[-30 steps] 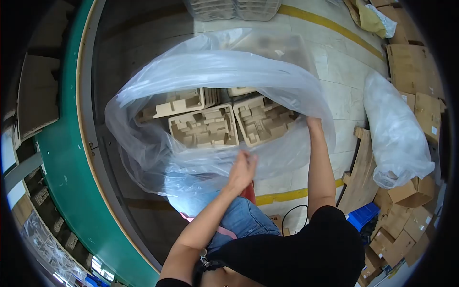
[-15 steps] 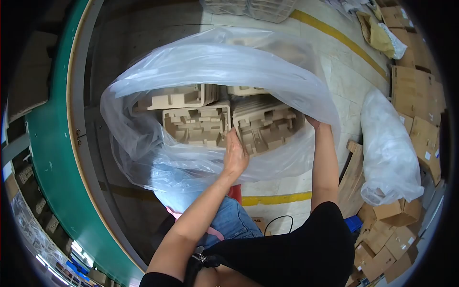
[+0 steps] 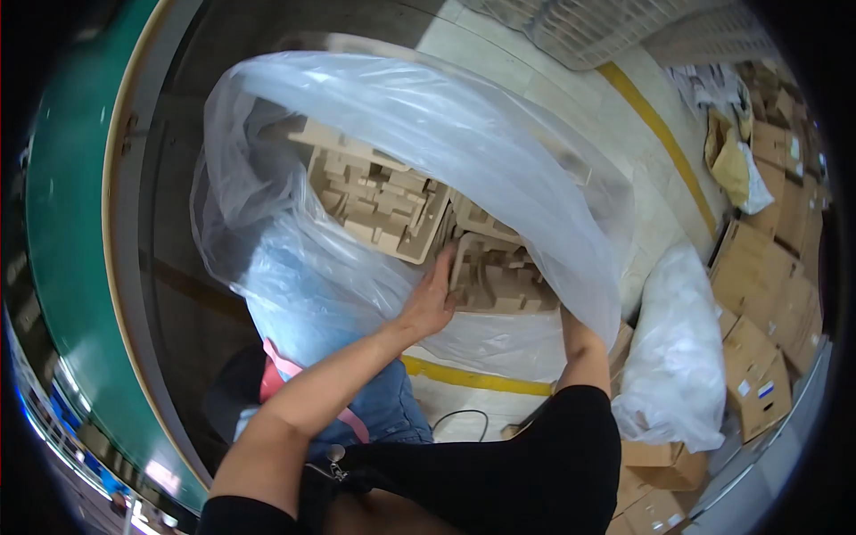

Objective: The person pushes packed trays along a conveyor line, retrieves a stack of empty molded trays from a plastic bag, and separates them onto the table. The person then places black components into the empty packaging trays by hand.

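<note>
A large clear plastic bag [image 3: 357, 85] lies open before me with beige moulded pulp trays inside. My left hand [image 3: 432, 299] grips the left edge of a stack of pulp trays [image 3: 501, 281] at the bag's near right. At that stack's right end is my right hand [image 3: 580, 334], its fingers hidden behind the tray and the plastic. Another pulp tray [image 3: 379, 205] sits to the left, its moulded pockets facing up. More pulp trays show partly under the bag's upper fold.
A green surface with a pale edge [image 3: 67, 259] runs along the left. A filled plastic sack [image 3: 673, 348] leans at right beside cardboard boxes [image 3: 758, 357]. Grey crates [image 3: 588, 31] stand at the top, near a yellow floor line [image 3: 660, 134]. Blue jeans [image 3: 374, 410] are below the bag.
The held tray stack and both hands have moved down, toward my body, and the stack now sits lower than the left-hand tray. The view has shifted and the bag's upper fold slants more.
</note>
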### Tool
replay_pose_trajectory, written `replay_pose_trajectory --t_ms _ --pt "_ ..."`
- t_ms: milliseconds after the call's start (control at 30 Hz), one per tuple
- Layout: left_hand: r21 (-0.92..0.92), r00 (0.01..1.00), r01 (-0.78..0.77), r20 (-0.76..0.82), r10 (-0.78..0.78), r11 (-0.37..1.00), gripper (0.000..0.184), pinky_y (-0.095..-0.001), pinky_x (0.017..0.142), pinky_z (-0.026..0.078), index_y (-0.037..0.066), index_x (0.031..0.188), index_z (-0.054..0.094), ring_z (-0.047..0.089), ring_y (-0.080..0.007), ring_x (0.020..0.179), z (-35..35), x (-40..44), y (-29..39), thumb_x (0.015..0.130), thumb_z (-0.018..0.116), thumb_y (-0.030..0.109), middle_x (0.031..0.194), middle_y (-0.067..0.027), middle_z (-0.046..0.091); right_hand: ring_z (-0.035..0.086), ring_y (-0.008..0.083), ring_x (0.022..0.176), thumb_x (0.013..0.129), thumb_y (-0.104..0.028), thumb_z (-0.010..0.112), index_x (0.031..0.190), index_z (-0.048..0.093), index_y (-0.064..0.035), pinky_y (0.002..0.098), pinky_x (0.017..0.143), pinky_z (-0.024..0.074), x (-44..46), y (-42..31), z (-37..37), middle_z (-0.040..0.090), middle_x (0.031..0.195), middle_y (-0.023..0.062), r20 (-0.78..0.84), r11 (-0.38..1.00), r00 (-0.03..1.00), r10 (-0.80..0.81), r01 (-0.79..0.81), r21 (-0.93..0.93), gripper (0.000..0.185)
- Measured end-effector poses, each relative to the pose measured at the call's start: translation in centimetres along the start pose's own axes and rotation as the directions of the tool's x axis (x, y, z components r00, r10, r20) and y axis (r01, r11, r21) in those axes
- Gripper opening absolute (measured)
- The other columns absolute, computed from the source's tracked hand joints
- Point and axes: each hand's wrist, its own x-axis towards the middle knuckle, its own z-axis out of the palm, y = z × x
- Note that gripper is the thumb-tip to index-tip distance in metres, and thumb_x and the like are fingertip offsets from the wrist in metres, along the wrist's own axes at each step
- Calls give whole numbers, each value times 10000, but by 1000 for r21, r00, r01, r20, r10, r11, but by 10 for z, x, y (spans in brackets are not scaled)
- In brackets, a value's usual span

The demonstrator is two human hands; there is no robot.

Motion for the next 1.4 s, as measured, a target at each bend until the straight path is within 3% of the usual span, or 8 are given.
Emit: replay_pose_trajectory --t_ms 233,333,600,867,1067,1133,1200,1400 --pt "17 993 -119 13 119 993 795 -394 835 484 61 1403 103 527 -395 1083 -6 -27 33 778 589 -12 1265 -265 424 547 241 985 931 -263 483 1172 528 -41 366 823 456 -7 -61 -13 598 1021 121 36 999 999 27 -26 -35 330" --pt "-291 942 322 192 -275 901 784 -350 828 493 54 1414 144 496 -340 1146 -31 -35 13 767 578 -35 1306 -232 400 547 246 979 930 -272 481 1169 529 -38 369 823 454 -18 -116 -20 596 1013 122 20 996 999 34 -33 -84 337" --pt "12 982 -183 -51 183 983 780 -366 919 430 17 1399 194 509 -325 1130 -30 -48 7 730 593 -18 1285 -205 437 547 257 965 930 -295 475 1160 534 -29 377 823 449 -55 -213 -49 592 991 127 -72 982 996 59 -70 -174 357" --pt "-188 947 -138 262 185 972 771 -400 984 377 -49 1347 215 430 -447 1169 -43 -82 83 722 626 137 1298 -305 387 547 268 950 929 -318 468 1152 538 -21 384 823 443 -65 -313 -87 588 969 132 -182 955 980 75 -123 -270 378" --pt "-184 983 -129 102 150 974 711 -402 963 397 -56 1313 298 473 -414 1140 -61 -88 123 726 631 165 1275 -293 422 547 277 939 928 -335 464 1146 541 -14 390 823 439 -73 -362 -120 585 952 135 -285 939 953 99 -184 -290 396" --pt "-328 973 -185 74 220 926 659 -400 962 398 -39 1299 349 498 -372 1138 -92 -83 133 723 614 140 1248 -270 462 547 280 936 928 -341 462 1144 543 -12 392 823 438 -96 -384 -139 584 947 137 -288 966 956 46 -116 -230 402" --pt "-159 970 -227 -125 208 961 776 -404 1000 365 -57 1312 313 445 -365 1184 -59 -91 137 677 667 213 1261 -280 437 547 282 932 928 -347 461 1141 544 -10 394 823 437 -126 -393 -163 583 941 138 -220 996 975 -22 1 -95 408" --pt "-156 928 -367 -131 349 917 659 -406 895 446 -82 1255 335 540 -368 1051 -150 -143 223 730 581 232 1160 -292 493 547 291 921 927 -365 456 1135 547 -3 400 823 433 -176 -304 -225 580 925 141 -108 907 950 -292 311 283 427"
